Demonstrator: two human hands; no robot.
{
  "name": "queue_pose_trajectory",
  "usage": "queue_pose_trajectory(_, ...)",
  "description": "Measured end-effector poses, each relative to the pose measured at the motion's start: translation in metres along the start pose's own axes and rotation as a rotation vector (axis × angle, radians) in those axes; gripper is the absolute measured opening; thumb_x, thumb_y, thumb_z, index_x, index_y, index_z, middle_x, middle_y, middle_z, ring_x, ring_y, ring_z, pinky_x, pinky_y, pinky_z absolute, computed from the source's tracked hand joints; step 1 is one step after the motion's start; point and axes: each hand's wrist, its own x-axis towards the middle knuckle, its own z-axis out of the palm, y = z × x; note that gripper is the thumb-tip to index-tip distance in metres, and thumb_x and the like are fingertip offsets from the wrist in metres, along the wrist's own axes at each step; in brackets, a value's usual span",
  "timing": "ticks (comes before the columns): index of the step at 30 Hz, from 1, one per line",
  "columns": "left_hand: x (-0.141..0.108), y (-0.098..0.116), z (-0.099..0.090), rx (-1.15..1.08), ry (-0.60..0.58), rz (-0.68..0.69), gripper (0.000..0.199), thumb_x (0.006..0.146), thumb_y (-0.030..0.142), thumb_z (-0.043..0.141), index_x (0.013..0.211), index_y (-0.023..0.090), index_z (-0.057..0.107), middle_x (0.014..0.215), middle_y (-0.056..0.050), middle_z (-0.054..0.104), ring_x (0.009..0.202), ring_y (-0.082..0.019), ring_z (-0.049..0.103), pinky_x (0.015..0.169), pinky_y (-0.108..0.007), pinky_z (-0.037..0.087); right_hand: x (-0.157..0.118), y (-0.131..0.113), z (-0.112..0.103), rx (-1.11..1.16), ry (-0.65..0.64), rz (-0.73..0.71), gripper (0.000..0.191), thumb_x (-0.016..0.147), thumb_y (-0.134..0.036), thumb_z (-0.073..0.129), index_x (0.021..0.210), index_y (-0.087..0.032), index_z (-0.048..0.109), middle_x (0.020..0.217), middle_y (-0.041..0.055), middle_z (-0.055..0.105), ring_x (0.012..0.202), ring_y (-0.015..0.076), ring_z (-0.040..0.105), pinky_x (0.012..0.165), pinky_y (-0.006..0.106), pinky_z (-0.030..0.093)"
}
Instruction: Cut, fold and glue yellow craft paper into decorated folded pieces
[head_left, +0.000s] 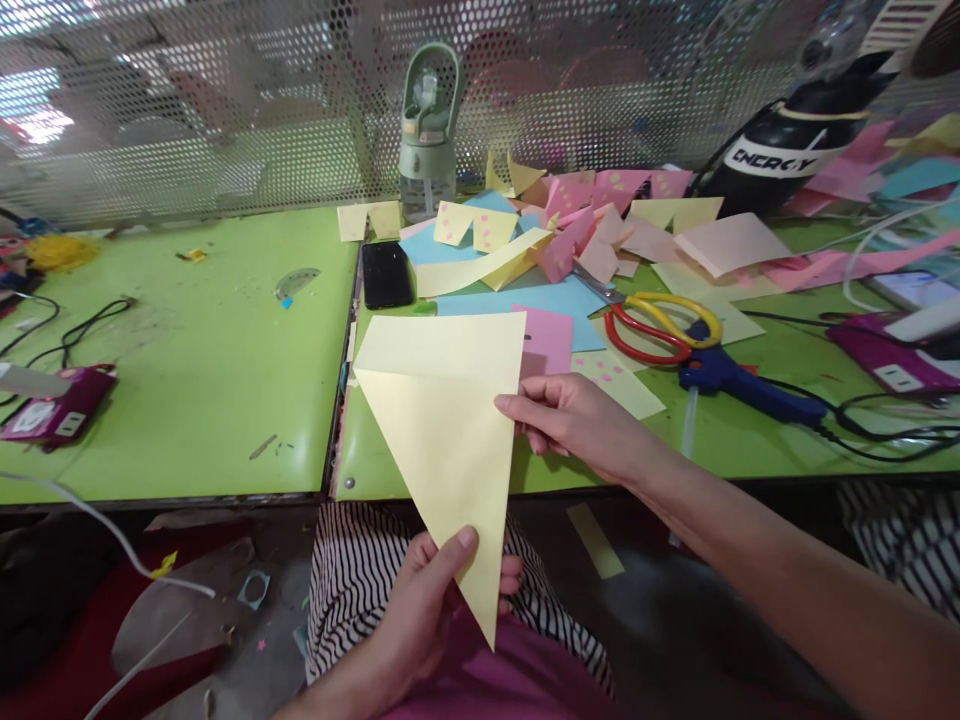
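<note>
A pale yellow sheet of paper point(457, 420), folded along a slanting edge and tapering to a point at the bottom, is held above the front edge of the green table and my lap. My left hand point(431, 600) grips its narrow lower part, thumb on the front and fingers behind. At the sheet's right edge, my right hand point(570, 415) pinches the paper between thumb and fingers. Behind the sheet lie a pink square point(549, 340) and blue paper point(517, 295) on the table.
Red-and-yellow-handled scissors point(649, 325) and a blue glue gun point(750, 385) with a cord lie right. A phone point(387, 275), a green-lidded bottle point(429, 140), a black bottle point(780, 150) and cut paper stand or lie farther back. Purple power boxes point(56, 405) are at both sides.
</note>
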Motion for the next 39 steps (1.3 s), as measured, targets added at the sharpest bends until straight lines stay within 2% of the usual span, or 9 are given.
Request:
queue_pose_trajectory(14,0.003,-0.003,0.0,0.032,0.018,0.013,0.053,0.055,0.048,0.093,0.082,0.008,0.07,0.07,-0.016,0.075,0.056,-0.018,0.069,0.054,-0.024,0.053,0.0,0.003,-0.003,-0.005,-0.028,-0.027,0.038,0.082,-0.052,0.063,0.063,-0.021,0.055,0.047,-0.0047,0.05,0.041,0.0069,0.042,0.038,0.021,0.028)
queue_pose_trajectory(20,0.007,-0.004,-0.001,0.077,-0.042,0.081,0.047,0.059,0.046,0.092,0.081,0.009,0.074,0.069,-0.01,0.074,0.057,-0.014,0.066,0.056,-0.023,0.05,-0.001,0.005,-0.007,-0.014,-0.022,-0.014,0.041,0.083,-0.056,0.062,0.064,-0.02,0.056,0.047,-0.0049,0.049,0.041,0.007,0.04,0.039,0.022,0.028)
queue_pose_trajectory(23,0.01,0.006,0.0,0.095,-0.051,0.206,0.044,0.062,0.049,0.089,0.076,0.01,0.074,0.067,-0.006,0.072,0.057,-0.011,0.061,0.059,-0.022,0.048,-0.003,0.006,-0.011,-0.022,-0.035,-0.017,0.044,0.08,-0.061,0.063,0.063,-0.021,0.055,0.047,-0.0053,0.047,0.042,0.0073,0.038,0.039,0.022,0.028)
queue_pose_trajectory(26,0.012,0.023,0.005,0.11,-0.051,0.312,0.047,0.066,0.053,0.086,0.081,0.009,0.076,0.072,-0.008,0.073,0.062,-0.014,0.063,0.065,-0.025,0.049,-0.004,0.007,-0.014,-0.033,-0.091,-0.014,0.047,0.077,-0.066,0.065,0.063,-0.022,0.057,0.045,-0.0056,0.044,0.042,0.0076,0.035,0.04,0.023,0.026)
queue_pose_trajectory(29,0.012,0.04,0.009,0.095,-0.054,0.344,0.052,0.063,0.054,0.086,0.083,0.008,0.075,0.074,-0.01,0.073,0.064,-0.017,0.066,0.066,-0.027,0.05,-0.003,0.009,-0.019,-0.045,-0.079,0.013,0.05,0.072,-0.071,0.066,0.062,-0.022,0.061,0.048,-0.0031,0.047,0.043,0.0083,0.036,0.04,0.024,0.026)
queue_pose_trajectory(34,0.007,0.057,0.003,0.072,-0.064,0.351,0.049,0.062,0.057,0.085,0.07,0.011,0.068,0.063,-0.006,0.069,0.054,-0.013,0.063,0.057,-0.024,0.049,-0.005,0.003,-0.028,-0.049,-0.003,0.02,0.052,0.064,-0.075,0.07,0.057,-0.024,0.063,0.052,0.0013,0.051,0.044,0.0103,0.037,0.039,0.025,0.026)
queue_pose_trajectory(36,0.0,0.064,-0.003,0.094,-0.048,0.426,0.045,0.067,0.053,0.084,0.077,0.012,0.07,0.069,-0.007,0.071,0.059,-0.015,0.066,0.06,-0.026,0.051,-0.004,-0.002,-0.03,-0.053,-0.004,0.014,0.052,0.062,-0.075,0.071,0.055,-0.024,0.061,0.05,0.0008,0.05,0.043,0.0101,0.035,0.038,0.025,0.023)
queue_pose_trajectory(37,-0.005,0.068,-0.005,0.128,-0.02,0.514,0.041,0.07,0.05,0.082,0.084,0.013,0.071,0.075,-0.008,0.073,0.065,-0.017,0.068,0.064,-0.027,0.053,-0.002,-0.004,-0.031,-0.06,-0.017,0.016,0.052,0.061,-0.075,0.072,0.055,-0.024,0.06,0.049,0.0002,0.05,0.042,0.0097,0.034,0.037,0.025,0.023)
queue_pose_trajectory(39,-0.017,0.076,-0.009,0.265,0.076,0.781,0.031,0.078,0.04,0.078,0.097,0.016,0.072,0.09,-0.009,0.075,0.082,-0.019,0.069,0.077,-0.029,0.053,0.006,-0.008,-0.029,-0.095,-0.067,0.032,0.052,0.062,-0.072,0.073,0.055,-0.023,0.058,0.048,-0.0004,0.05,0.041,0.0093,0.036,0.037,0.025,0.025)
